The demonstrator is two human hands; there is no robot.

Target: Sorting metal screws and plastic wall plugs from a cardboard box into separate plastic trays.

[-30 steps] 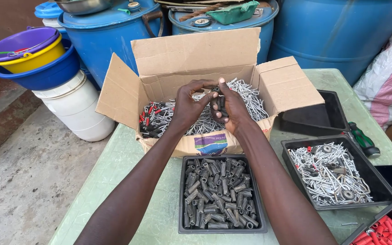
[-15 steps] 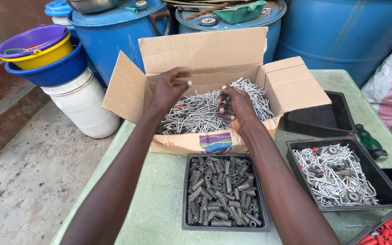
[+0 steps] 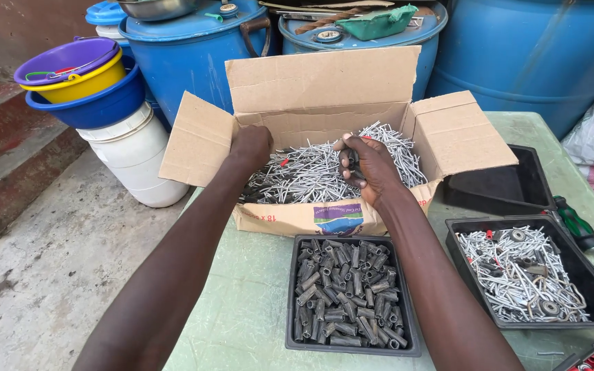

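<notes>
Head view: my left hand point(image 3: 251, 145) is curled into a loose fist at the left inner side of the open cardboard box point(image 3: 314, 103), knuckles up, resting on or just above the pile of silver metal fasteners point(image 3: 311, 172); I cannot tell whether it encloses anything. My right hand point(image 3: 371, 167) sits over the middle of the same pile, fingers closed around a small dark plug-like piece point(image 3: 353, 162), thumb pressed along its side. The 2 hands are apart, with fasteners between them. The fasteners fill the box floor, a few red bits mixed in at the left. The box stands on a pale green table point(image 3: 242, 309), its 4 flaps folded outward. Directly in front of the box, below my right forearm, a black tray point(image 3: 352, 347) holds dark grey sleeve-shaped plugs lying in all directions. To the right, a second black tray point(image 3: 589, 288) holds silver hooks and round washers; behind it stands a third black tray point(image 3: 503, 185). A green-handled tool point(image 3: 575, 225) lies at the table's right edge. Blue drums point(image 3: 180, 55) stand behind the box; stacked purple, yellow and blue bowls point(image 3: 77, 82) sit on a white bucket point(image 3: 135, 154) at left.
</notes>
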